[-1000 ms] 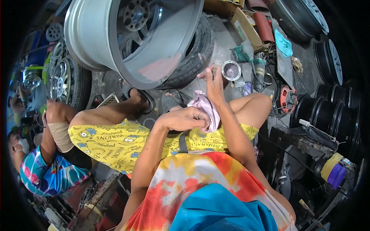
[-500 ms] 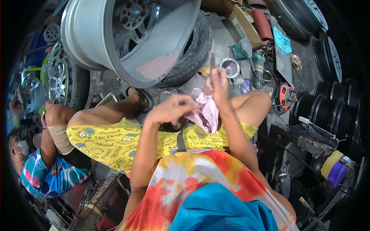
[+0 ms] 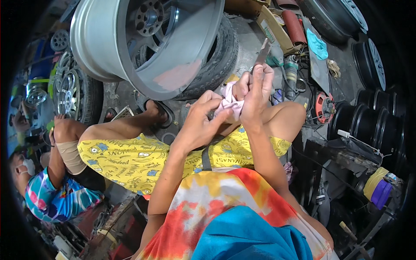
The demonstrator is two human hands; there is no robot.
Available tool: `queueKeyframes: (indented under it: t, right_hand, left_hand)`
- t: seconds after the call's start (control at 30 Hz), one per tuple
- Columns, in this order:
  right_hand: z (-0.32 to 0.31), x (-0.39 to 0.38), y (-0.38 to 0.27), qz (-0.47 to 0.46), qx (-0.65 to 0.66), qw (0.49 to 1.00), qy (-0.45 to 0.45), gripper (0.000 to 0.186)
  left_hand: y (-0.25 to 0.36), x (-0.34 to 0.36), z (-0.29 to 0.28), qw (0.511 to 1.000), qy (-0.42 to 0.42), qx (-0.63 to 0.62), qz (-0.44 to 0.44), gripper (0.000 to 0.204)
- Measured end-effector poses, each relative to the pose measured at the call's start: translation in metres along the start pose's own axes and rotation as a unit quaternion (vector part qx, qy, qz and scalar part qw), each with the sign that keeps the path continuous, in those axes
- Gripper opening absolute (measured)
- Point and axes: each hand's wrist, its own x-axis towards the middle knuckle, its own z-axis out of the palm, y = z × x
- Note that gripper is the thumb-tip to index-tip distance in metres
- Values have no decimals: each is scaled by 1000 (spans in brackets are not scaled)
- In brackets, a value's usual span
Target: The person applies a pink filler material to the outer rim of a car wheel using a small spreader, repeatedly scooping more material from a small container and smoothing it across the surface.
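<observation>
My right hand [image 3: 255,92] is closed around a narrow, flat metal blade [image 3: 263,52] that points up and away from me; its handle end is hidden in the fingers. A pink rag [image 3: 230,105] lies bunched between my two hands. My left hand [image 3: 203,116] grips the rag from the left, thumb and fingers pressed into its folds. Past my hands, a large grey wheel rim [image 3: 97,39] rests tilted on a tyre [image 3: 219,65]. On its inner barrel shows a smooth pink patch [image 3: 178,77].
Right of the tyre lie a green power tool [image 3: 274,56], a cardboard box [image 3: 274,31], a red cylinder [image 3: 294,27] and a turquoise cloth [image 3: 317,44]. Black rims [image 3: 368,121] stack at the far right. At left another person [image 3: 60,190] sits close to upright wheels [image 3: 71,93].
My left hand has closed on the pink rag and bunched it up against my right hand. The blade has swung to the right and my right hand has shifted slightly right.
</observation>
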Motion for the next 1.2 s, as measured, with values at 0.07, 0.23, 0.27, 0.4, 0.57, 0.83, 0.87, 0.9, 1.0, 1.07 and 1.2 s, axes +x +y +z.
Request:
queueKeyframes:
  t: [0.07,0.23,0.27,0.4,0.57,0.83,0.87,0.9,1.0,1.07,1.2]
  right_hand:
    - [2,3,6,-40,-54,998,8,20]
    - [-33,11,5,-79,-183,980,24,16]
    - [-39,5,1,-76,-178,981,22,16]
    - [-54,-37,2,-10,-207,976,-72,11]
    - [-64,-78,16,129,-268,954,-51,16]
    - [-76,-81,17,143,-324,931,-86,12]
    - [-80,-81,14,175,-319,924,-120,11]
    - [-84,-81,11,207,-314,914,-154,10]
    - [-86,-76,-2,325,-210,905,-178,10]
    - [-90,-69,-9,338,-184,899,-211,9]
    - [-83,-50,-19,308,-309,847,-304,18]
  left_hand:
    - [7,-1,-12,996,16,-86,-20,21]
    - [-2,-12,-26,981,82,-132,-118,33]
    - [-4,-13,-25,981,84,-126,-121,33]
    - [-13,-14,-13,925,86,-305,-210,33]
    - [-30,-13,4,818,109,-515,-230,35]
    - [-63,-17,32,875,109,-356,-309,15]
    - [-62,-17,32,873,68,-336,-348,14]
    - [-55,-15,31,851,50,-353,-385,10]
    - [-57,-23,26,855,-6,-365,-369,9]
    - [-51,-26,21,870,-21,-367,-328,8]
    - [-32,-26,9,869,-33,-342,-355,11]
